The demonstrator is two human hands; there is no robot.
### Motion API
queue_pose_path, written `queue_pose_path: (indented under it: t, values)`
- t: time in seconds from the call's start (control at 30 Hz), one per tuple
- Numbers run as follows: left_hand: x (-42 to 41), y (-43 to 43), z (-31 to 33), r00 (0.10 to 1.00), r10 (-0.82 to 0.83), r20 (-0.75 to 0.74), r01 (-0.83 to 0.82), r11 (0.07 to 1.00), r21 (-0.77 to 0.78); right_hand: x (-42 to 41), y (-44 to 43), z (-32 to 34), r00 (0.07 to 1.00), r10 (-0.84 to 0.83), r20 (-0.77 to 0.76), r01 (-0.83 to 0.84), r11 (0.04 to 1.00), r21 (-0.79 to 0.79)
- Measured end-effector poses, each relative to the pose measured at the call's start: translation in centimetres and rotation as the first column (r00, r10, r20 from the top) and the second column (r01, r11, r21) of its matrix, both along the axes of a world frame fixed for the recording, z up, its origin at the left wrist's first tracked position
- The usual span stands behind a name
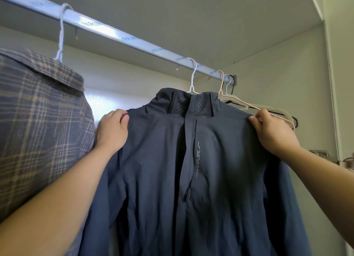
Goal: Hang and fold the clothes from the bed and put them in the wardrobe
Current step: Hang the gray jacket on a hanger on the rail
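A dark navy jacket (191,169) hangs on a white hanger (193,77) hooked over the silver wardrobe rail (118,37). My left hand (112,129) grips the jacket's left shoulder, fingers curled over the edge. At the right shoulder my right hand (272,131) pinches the fabric. The jacket's front faces me, with its zip partly open at the collar. The lower part of the jacket runs out of view.
A plaid shirt (38,121) hangs on another white hanger (61,31) to the left, touching my left forearm. Bare hangers, beige (247,106) and black (287,116), hang at the rail's right end behind my right hand. The wardrobe's side wall (306,83) stands close on the right.
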State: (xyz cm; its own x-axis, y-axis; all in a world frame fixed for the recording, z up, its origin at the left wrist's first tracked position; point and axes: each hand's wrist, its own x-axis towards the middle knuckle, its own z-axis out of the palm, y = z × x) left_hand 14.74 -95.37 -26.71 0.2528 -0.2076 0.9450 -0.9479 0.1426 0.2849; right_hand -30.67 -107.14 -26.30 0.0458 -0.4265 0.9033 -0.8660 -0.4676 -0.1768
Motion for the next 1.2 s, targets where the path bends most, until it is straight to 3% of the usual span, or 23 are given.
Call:
queue_pose_path:
  t: [0.13,0.3,0.47,0.7,0.97,1.2]
  values:
    - [0.4,0.2,-1.3,0.978,-0.165,-0.125,0.164,0.986,-0.021,0.1,-0.2,-2.1,0.996,0.081,0.023,-0.081,0.997,0.015]
    - [0.8,0.6,-2.0,0.910,-0.276,-0.311,0.264,0.961,-0.081,1.4,0.4,-3.6,0.968,-0.041,0.249,0.036,0.999,0.021]
    - [0.7,1.2,-2.6,0.938,-0.250,-0.238,0.247,0.968,-0.045,1.3,0.9,-4.2,0.951,-0.118,0.286,0.109,0.993,0.048]
    - [0.4,1.3,-3.4,0.989,-0.150,-0.003,0.150,0.988,0.026,1.5,1.4,-3.7,0.957,-0.160,0.242,0.154,0.987,0.042]
    - [0.3,0.5,-3.0,0.985,-0.145,-0.090,0.145,0.989,-0.002,2.9,1.4,-2.6,0.875,0.009,0.484,-0.025,0.999,0.028]
    - [0.2,0.0,-1.7,0.967,-0.181,-0.179,0.176,0.984,-0.040,1.6,0.7,-1.6,0.771,0.217,0.599,-0.273,0.962,0.003]
